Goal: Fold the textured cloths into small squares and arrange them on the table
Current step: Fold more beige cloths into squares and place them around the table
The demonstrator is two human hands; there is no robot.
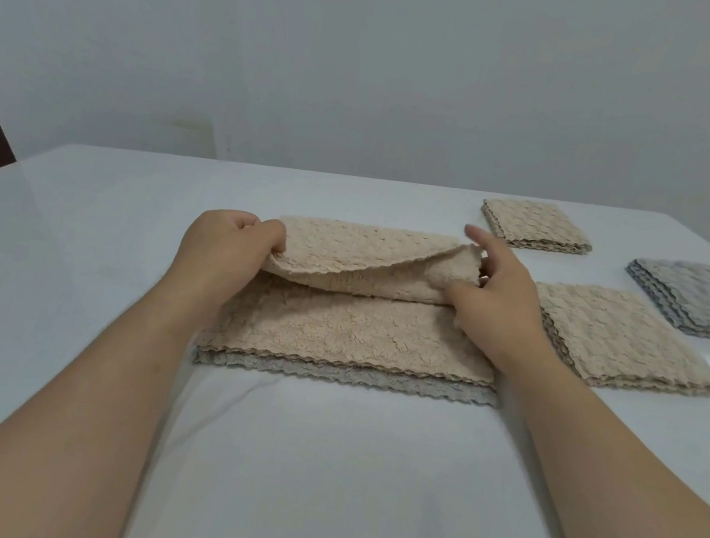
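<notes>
The left hand (226, 248) and right hand (497, 300) each pinched a far corner of the beige cloth (348, 328), holding it up. It lay on a grey cloth (327, 373) in the middle of the table (68, 246).

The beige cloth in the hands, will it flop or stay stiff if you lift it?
Probably floppy: the beige cloth sags in a curve between the left hand and the right hand. Likely light, since each grip takes only its edge. Its bumpy surface probably will not slide easily on the grey cloth beneath.
</notes>
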